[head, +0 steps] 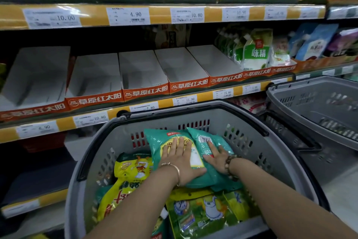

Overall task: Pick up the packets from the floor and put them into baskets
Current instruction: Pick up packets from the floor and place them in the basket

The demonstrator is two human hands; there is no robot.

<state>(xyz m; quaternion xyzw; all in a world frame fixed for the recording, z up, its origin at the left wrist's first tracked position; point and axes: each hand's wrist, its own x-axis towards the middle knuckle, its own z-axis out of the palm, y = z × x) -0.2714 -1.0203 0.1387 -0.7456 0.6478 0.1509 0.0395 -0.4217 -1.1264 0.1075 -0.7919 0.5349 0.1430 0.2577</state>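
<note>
Left hand (182, 163) and right hand (217, 157) lie flat with fingers straight, gripping nothing, pressing two teal packets (160, 141) onto the pile in the basket (93, 151). Yellow packets (127, 172) and green packet (203, 211) already in. Looks well along; floor not visible, so can't tell what's left

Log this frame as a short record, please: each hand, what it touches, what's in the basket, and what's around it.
left hand: flat, pressing on the left teal packet
right hand: flat, pressing on the right teal packet
basket: grey; both teal packets lie on top of a yellow packet and a green packet
second basket: grey, to the right
background: shelf with white trays and price tags
</note>
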